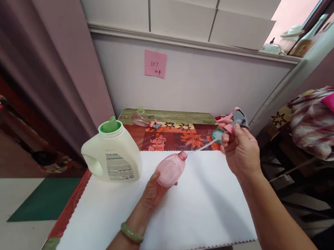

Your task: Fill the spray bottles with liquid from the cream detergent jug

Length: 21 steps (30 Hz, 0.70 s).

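Note:
My left hand (155,191) is wrapped round a pink see-through bottle (171,170), tilted with its uncapped neck up and to the right. Raised to the right, my right hand (242,149) pinches a pink and grey spray head (237,121). From the spray head a thin clear dip tube (204,146) slants down left, its tip close to the bottle's mouth; whether it touches the rim I cannot tell. Left of the bottle stands a large cream jug (122,158) with a green spout (110,125) in its open top.
A white mat (206,204) covers most of the table. Behind it lie a clear pink bottle (141,119) and a small grey and pink spray head (155,125). A teal bottle (216,135) is partly hidden near my right hand. Plaid cloth (333,126) is piled at the right.

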Each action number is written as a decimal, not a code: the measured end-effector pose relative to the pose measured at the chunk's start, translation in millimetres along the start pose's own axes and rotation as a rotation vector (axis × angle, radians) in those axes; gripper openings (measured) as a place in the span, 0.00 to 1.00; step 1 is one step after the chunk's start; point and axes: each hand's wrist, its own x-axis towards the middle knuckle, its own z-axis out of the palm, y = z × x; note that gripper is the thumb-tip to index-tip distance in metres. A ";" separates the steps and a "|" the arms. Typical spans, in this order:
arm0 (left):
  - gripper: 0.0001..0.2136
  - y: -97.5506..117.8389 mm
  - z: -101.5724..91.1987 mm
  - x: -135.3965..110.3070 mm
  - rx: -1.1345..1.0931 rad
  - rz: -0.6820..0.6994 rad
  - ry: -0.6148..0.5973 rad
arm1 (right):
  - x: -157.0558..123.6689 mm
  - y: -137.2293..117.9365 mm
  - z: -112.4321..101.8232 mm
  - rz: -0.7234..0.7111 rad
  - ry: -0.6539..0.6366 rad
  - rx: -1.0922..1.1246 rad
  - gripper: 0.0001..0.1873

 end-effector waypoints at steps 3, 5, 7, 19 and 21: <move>0.29 1.1 -2.1 -0.3 -0.019 0.014 -0.011 | -0.4 -1.9 2.6 -0.002 0.013 0.007 0.10; 0.31 0.3 -3.0 -0.3 -0.015 0.025 -0.038 | -0.3 -4.0 4.6 -0.018 0.015 0.013 0.09; 0.34 -0.9 -2.9 -0.4 -0.006 0.046 -0.060 | -0.8 -4.3 6.4 -0.026 0.007 0.002 0.10; 0.39 -2.6 4.4 -2.9 0.034 0.092 -0.174 | -52.0 74.5 7.7 0.096 -0.189 -0.238 0.16; 0.39 -5.3 -0.6 -2.3 0.025 0.083 -0.157 | -57.1 84.6 6.8 0.163 -0.230 -0.179 0.17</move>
